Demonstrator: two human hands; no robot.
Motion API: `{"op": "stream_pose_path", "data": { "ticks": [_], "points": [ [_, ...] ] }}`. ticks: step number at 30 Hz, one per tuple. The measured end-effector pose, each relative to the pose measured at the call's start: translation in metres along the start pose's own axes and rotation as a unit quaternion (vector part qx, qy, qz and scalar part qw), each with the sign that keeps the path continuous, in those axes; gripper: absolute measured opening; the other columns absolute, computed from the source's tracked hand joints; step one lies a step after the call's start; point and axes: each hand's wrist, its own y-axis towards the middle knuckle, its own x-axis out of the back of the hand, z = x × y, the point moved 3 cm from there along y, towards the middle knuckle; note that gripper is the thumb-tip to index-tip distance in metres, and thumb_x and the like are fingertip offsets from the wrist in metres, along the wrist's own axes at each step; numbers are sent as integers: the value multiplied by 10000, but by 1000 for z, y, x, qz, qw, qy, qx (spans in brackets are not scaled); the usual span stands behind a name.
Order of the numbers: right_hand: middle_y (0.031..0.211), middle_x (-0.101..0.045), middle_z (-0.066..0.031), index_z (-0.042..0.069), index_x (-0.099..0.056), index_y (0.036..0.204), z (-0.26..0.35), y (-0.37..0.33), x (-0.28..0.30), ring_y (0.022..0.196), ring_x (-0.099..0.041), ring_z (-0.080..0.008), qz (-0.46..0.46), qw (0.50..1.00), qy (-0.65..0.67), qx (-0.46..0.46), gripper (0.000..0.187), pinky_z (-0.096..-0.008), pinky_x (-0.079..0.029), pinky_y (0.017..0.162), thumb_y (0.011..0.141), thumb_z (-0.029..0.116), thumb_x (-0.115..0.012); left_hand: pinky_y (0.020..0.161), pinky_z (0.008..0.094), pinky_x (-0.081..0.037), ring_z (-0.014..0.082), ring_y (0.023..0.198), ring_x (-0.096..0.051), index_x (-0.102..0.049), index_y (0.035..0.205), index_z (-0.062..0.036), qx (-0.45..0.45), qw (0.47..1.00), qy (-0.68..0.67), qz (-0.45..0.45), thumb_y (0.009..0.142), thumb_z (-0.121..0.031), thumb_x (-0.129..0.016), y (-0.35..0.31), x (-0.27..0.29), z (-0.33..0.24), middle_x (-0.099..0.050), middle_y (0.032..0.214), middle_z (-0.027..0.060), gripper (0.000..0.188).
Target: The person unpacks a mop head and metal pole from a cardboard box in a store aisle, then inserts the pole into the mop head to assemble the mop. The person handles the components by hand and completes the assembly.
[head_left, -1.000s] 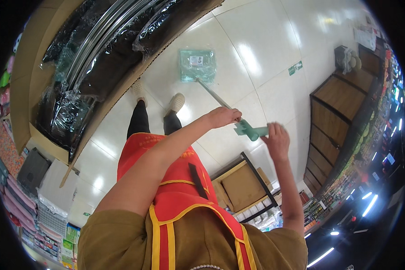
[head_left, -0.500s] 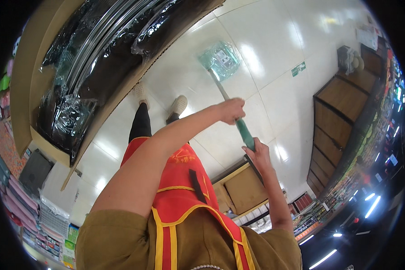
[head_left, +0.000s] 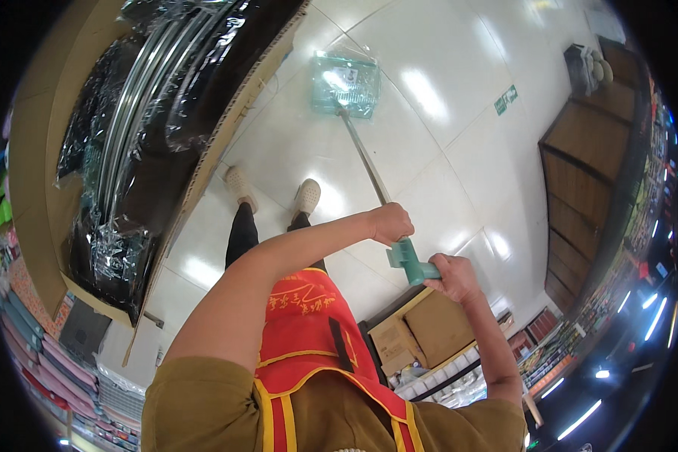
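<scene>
A long-handled dustpan, its green translucent pan (head_left: pixel 346 84) wrapped in clear plastic, reaches out ahead of me over the white tiles. From the pan a metallic shaft (head_left: pixel 365 158) runs back toward me. My left hand (head_left: pixel 392 224) is closed around this shaft, just above a green fitting. At the near end, the fingers of my right hand (head_left: pixel 453 277) close on the tip of the green grip (head_left: pixel 410 271). Whether the pan touches the floor is hard to tell.
A big open cardboard box (head_left: pixel 41 143) on the left holds metal tubes (head_left: pixel 132 113) in clear plastic. Brown panels (head_left: pixel 584 181) line the right, below shelves of goods. A cardboard carton (head_left: pixel 441 328) stands near my right arm. Glossy tiled floor (head_left: pixel 414 162) lies between them.
The dustpan has turned about its shaft and swung slightly left, its pan now squarer to me. My right hand has shifted from beneath the grip to its end, slightly lower and rightward.
</scene>
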Motion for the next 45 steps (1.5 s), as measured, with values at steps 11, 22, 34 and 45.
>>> {"op": "stream_pose_path", "data": {
  "ticks": [11, 22, 34, 45],
  "points": [
    [572, -477, -20, 47, -492, 815, 23, 11, 9, 456, -432, -94, -277, 781, 478, -293, 306, -237, -341, 421, 981, 300, -450, 542, 400, -433, 302, 581, -567, -494, 591, -106, 78, 931, -70, -349, 620, -167, -698, 69, 46, 12, -549, 592, 74, 214],
    [576, -483, -8, 26, -527, 842, 27, 21, 33, 466, -451, -91, -255, 788, 478, -292, 344, -246, -352, 419, 917, 358, -576, 525, 391, -446, 304, 579, -569, -505, 583, -90, 71, 934, -95, -336, 628, -159, -714, 64, 60, 15, -555, 593, 74, 225],
    [796, -555, -73, 70, -486, 1057, 113, 69, 19, 696, -540, -140, -318, 480, 782, -240, 415, -291, -442, 636, 944, 469, -480, 514, 392, -437, 304, 553, -566, -518, 567, -99, 85, 925, -145, -342, 636, -160, -657, 56, 65, 15, -550, 575, 94, 167],
    [959, -563, -69, 60, -505, 1254, 114, 68, 80, 845, -602, -215, -71, 976, -85, 185, 654, -359, -490, 706, 678, 224, -769, 542, 435, -461, 346, 580, -580, -551, 562, -103, 88, 986, -100, -103, 560, -206, -640, 39, 52, 1, -586, 587, 120, 136]
  ]
}}
